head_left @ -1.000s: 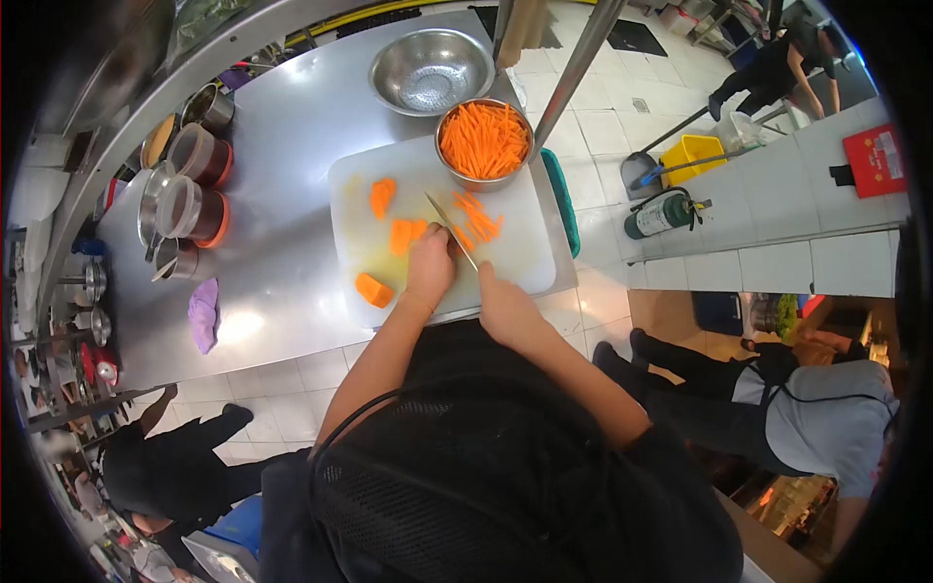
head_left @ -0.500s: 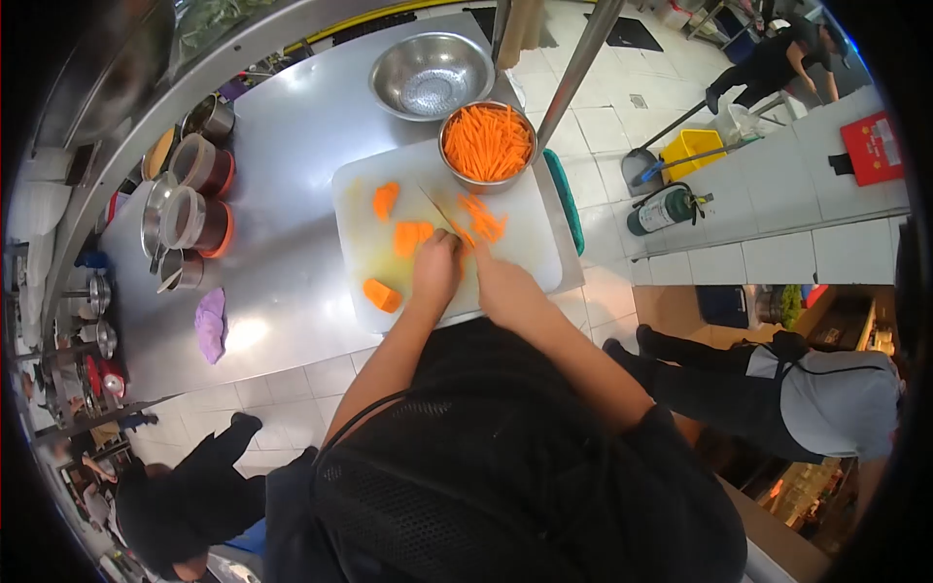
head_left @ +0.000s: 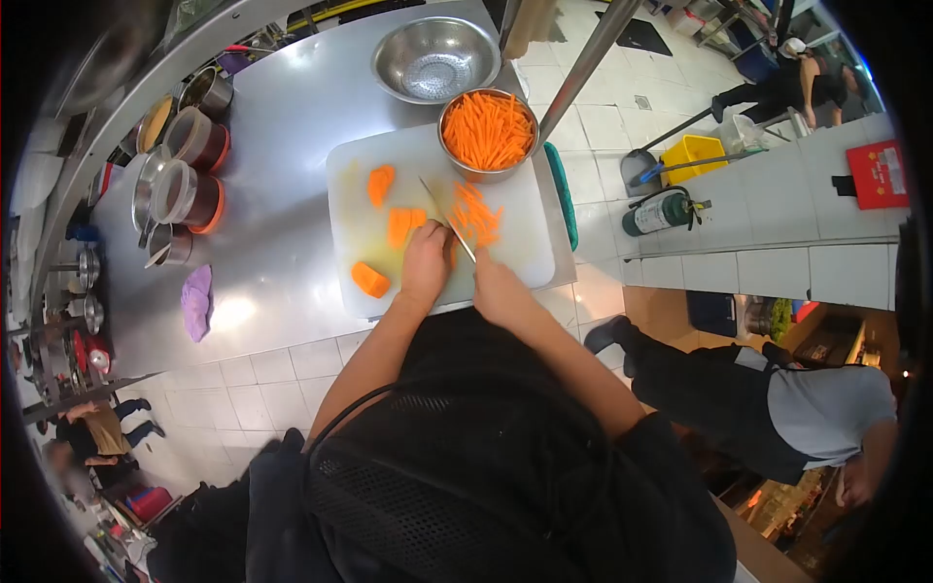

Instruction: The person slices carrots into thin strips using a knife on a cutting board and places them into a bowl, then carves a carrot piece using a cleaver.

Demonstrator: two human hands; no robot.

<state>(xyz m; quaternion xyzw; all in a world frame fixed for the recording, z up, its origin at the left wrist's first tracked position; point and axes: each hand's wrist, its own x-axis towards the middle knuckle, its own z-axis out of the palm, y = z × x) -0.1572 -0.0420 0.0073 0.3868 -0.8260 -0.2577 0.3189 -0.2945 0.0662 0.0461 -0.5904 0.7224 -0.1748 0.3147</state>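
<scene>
Mid-frame, our right hand point(head_left: 501, 293) grips the knife point(head_left: 459, 236), left hand point(head_left: 428, 262) pins carrot point(head_left: 452, 255) to the board point(head_left: 530, 255); likely stiff, slick on cut faces, best held from above, fingertips tucked.

Both forearms angled forward and inward, left hand point(head_left: 428, 260) curled downward, right hand point(head_left: 501, 290) closed in a grip.

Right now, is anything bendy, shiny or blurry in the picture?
Head view: the sides bend and the corners go black; head view: white glare shines on the metal table near the purple cloth; head view: pale things far left look smeary.
</scene>
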